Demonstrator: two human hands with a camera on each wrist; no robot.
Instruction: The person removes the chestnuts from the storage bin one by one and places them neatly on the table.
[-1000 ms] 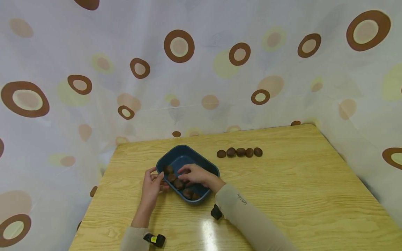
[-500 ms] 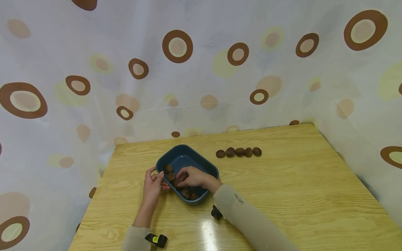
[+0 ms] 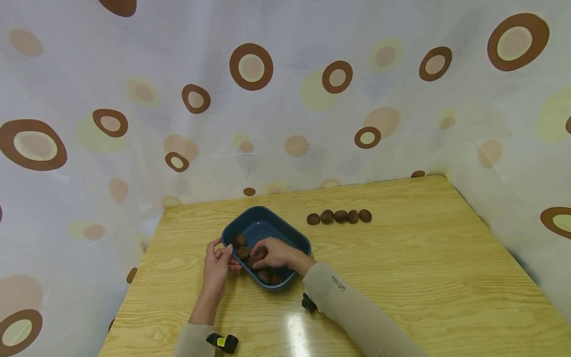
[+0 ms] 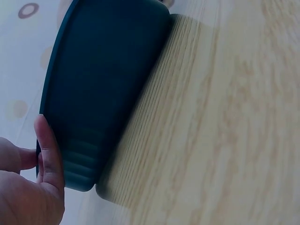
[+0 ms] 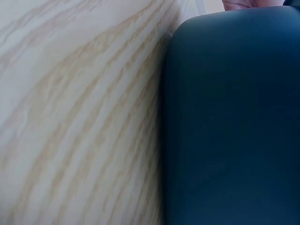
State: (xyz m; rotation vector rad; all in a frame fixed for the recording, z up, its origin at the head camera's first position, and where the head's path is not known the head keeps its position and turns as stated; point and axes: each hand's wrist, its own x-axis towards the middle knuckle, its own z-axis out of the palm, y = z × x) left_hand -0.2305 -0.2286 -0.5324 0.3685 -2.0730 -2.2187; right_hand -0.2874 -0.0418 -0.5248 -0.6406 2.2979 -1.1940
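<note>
A dark blue rectangular basin [image 3: 285,233] sits on the table, turned at an angle. My left hand [image 3: 217,267] holds its left corner, thumb at the rim and fingers outside; in the left wrist view that hand [image 4: 35,180] pinches the edge. Inside the basin my right hand [image 3: 276,254] reaches down, thumb and fingers bent around a dark brown chestnut [image 3: 260,252], partly hidden by the fingers. More chestnuts [image 3: 239,240] lie along the basin's near left wall. Only the basin's outer wall [image 5: 234,117] fills the right wrist view, with the right hand's fingers out of sight.
Several chestnuts [image 3: 341,216] form a row on the wooden table [image 3: 424,258], behind and right of the basin. A patterned cloth [image 3: 285,109] hangs beyond the table's back and side edges. Small black cameras [image 3: 227,343] are strapped at both wrists.
My right hand has moved slightly left and down inside the basin, its fingers closing in among the chestnuts. The left hand keeps its grip, and the row outside stays the same.
</note>
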